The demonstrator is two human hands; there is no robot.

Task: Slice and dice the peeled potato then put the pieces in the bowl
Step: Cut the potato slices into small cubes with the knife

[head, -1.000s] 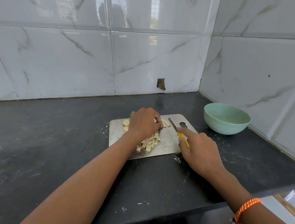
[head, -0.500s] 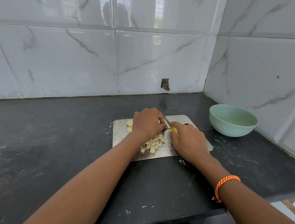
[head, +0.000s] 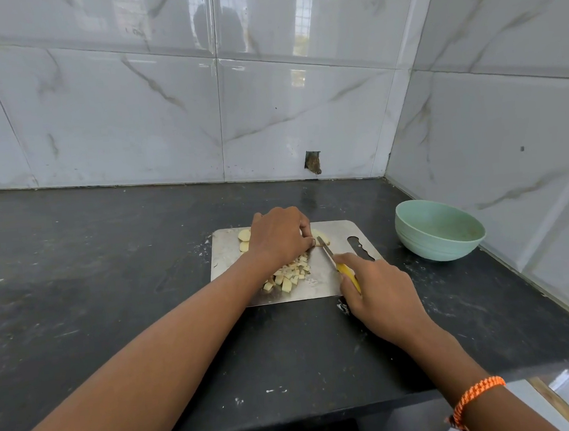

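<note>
A steel cutting board (head: 224, 255) lies on the black counter. My left hand (head: 280, 238) curls over potato slices (head: 323, 236) at the board's far side and holds them down. More round slices (head: 244, 240) lie left of that hand. A heap of diced potato (head: 290, 275) sits near the board's front edge. My right hand (head: 383, 296) grips a knife by its yellow handle (head: 347, 274); the blade (head: 325, 247) points at the slices under my left fingertips. A mint-green bowl (head: 440, 229) stands to the right of the board.
The black counter (head: 91, 266) runs far to the left. Tiled walls close the back and the right side, right behind the bowl. The counter's front edge is near my right wrist, which wears an orange bracelet (head: 474, 398).
My right hand pulled back toward the front right, drawing the knife away from my left hand. My left hand stayed on the slices.
</note>
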